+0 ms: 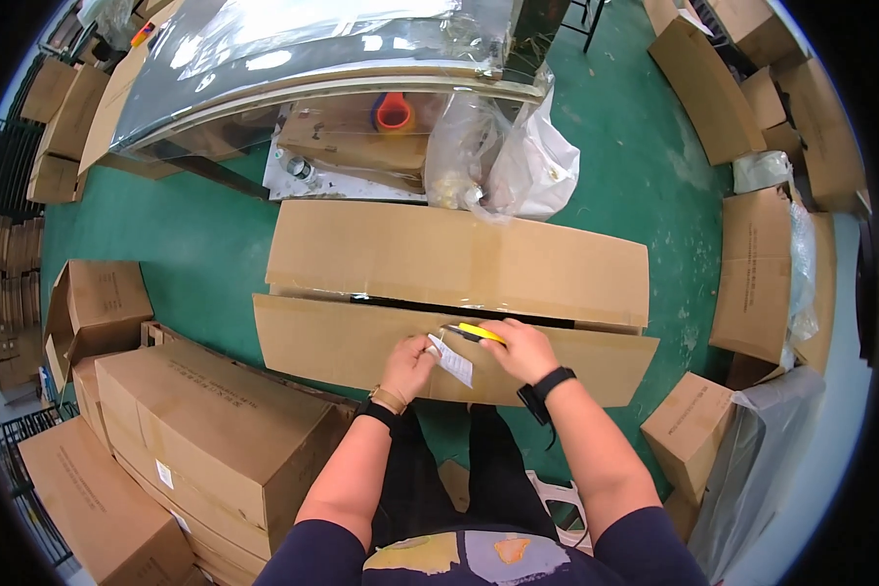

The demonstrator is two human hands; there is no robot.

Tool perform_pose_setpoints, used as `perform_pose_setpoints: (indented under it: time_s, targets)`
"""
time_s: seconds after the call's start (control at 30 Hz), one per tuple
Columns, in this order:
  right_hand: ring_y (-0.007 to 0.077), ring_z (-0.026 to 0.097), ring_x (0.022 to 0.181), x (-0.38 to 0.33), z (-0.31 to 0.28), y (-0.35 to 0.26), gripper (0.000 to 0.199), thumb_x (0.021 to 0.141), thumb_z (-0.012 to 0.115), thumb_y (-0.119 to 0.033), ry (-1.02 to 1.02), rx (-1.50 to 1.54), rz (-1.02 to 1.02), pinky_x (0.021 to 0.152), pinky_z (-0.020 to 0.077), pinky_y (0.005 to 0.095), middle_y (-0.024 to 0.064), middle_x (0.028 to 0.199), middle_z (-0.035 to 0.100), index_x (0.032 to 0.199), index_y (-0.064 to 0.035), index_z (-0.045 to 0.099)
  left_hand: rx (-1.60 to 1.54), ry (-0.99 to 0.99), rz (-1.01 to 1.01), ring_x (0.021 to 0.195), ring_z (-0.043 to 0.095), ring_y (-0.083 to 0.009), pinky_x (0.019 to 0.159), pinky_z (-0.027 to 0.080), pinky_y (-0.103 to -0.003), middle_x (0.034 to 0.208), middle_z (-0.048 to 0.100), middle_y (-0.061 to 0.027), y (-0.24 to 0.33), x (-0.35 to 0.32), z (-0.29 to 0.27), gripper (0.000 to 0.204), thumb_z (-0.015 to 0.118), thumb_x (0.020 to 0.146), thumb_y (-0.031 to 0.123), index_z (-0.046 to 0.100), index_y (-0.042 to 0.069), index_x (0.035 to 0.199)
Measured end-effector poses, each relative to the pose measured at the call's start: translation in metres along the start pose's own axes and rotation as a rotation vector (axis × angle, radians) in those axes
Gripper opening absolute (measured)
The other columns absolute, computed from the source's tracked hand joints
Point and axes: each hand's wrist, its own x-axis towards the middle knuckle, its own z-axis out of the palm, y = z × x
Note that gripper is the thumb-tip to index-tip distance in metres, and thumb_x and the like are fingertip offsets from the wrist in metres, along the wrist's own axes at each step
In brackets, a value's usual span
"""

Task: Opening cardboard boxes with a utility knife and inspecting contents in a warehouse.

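Before me lies a long cardboard box [459, 244], its two long top flaps parted by a narrow dark gap. Over the near flap, my left hand [408, 369] pinches a small white printed paper slip [454, 364] by its upper left corner. My right hand [523, 350] is closed around a yellow and black utility knife [479, 333]. The knife's tip points left, close to the slip's upper edge. Whether the blade touches the paper I cannot tell.
Beyond the box stands a plastic-covered table [332, 49], with white plastic bags [537, 161] and an orange-blue tape roll [394, 112] beneath. Large cartons [215, 410] are stacked at near left. More cartons [752, 264] line the right side. A pale stool [562, 498] is by my legs.
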Motion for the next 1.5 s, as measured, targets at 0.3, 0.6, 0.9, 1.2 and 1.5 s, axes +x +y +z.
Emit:
perform_pose_setpoints:
  time_s: [0.3, 0.6, 0.9, 1.2, 1.5]
  targets:
    - [0.0291, 0.062, 0.076, 0.034, 0.003, -0.015, 0.025, 0.081, 0.061, -0.026, -0.152, -0.377, -0.172, 0.065, 0.0497, 0.0405, 0.0101, 0.081, 0.061, 0.104, -0.0168, 0.063, 0.092, 0.063, -0.037, 0.073, 0.056, -0.0349, 0.066, 0.046, -0.039, 0.078, 0.056, -0.0182, 0.036, 0.008, -0.012, 0.021, 0.046, 0.092, 0.021, 0.05, 0.001, 0.095]
    - [0.0261, 0.061, 0.081, 0.012, 0.017, -0.03, 0.026, 0.081, 0.06, -0.027, -0.122, -0.349, -0.185, 0.067, 0.0503, 0.0383, 0.0072, 0.085, 0.062, 0.105, -0.0177, 0.062, -0.475, 0.273, -0.465, 0.054, 0.044, -0.0079, 0.047, 0.038, -0.023, 0.067, 0.047, 0.0002, 0.01, -0.011, -0.026, 0.02, 0.043, 0.095, 0.026, 0.049, 0.008, 0.087]
    - [0.0317, 0.06, 0.087, -0.028, 0.003, -0.008, 0.028, 0.084, 0.058, -0.03, 0.056, -0.039, 0.011, 0.074, 0.0486, 0.0401, 0.0111, 0.096, 0.063, 0.106, -0.0129, 0.061, -0.647, 0.434, -0.549, 0.056, 0.047, -0.0097, 0.05, 0.041, -0.023, 0.067, 0.049, 0.0006, 0.023, -0.07, -0.141, 0.021, 0.045, 0.094, 0.027, 0.05, 0.009, 0.084]
    - [0.0318, 0.06, 0.088, -0.012, 0.022, -0.066, 0.028, 0.084, 0.058, -0.029, -0.028, 0.008, -0.044, 0.075, 0.0483, 0.0397, 0.0124, 0.096, 0.063, 0.107, -0.0113, 0.06, 0.595, 0.262, -0.339, 0.083, 0.06, -0.0344, 0.074, 0.049, -0.041, 0.09, 0.063, -0.0168, 0.026, -0.11, -0.134, 0.029, 0.068, 0.075, 0.035, 0.066, 0.01, 0.089]
    - [0.0291, 0.063, 0.074, -0.046, 0.022, -0.047, 0.024, 0.08, 0.065, -0.021, -0.028, 0.156, 0.056, 0.067, 0.049, 0.0336, 0.0168, 0.081, 0.063, 0.097, -0.0052, 0.063, 0.136, 1.373, -0.499, 0.052, 0.053, -0.0147, 0.052, 0.045, -0.032, 0.062, 0.057, -0.004, -0.089, -0.278, -0.43, 0.02, 0.062, 0.084, 0.021, 0.058, 0.003, 0.077]
